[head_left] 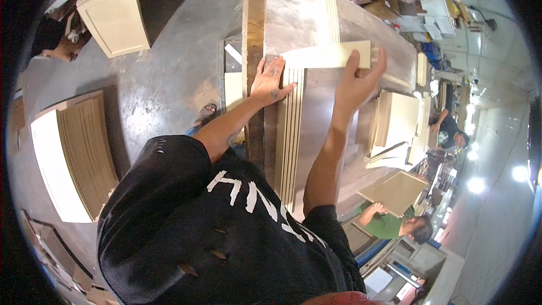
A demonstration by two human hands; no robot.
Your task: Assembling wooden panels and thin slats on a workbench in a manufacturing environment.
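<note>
The left hand, fingers spread, lay at one end of the pale board; the right hand, half-curled, touched the other, grip unclear. Over the desk, the board looked light, stiff, smooth; its edges suited holding.

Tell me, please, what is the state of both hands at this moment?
Left hand: open, palm down, at the left end of the cream board.
Right hand: holding the board's right end, thumb on its face.
</note>
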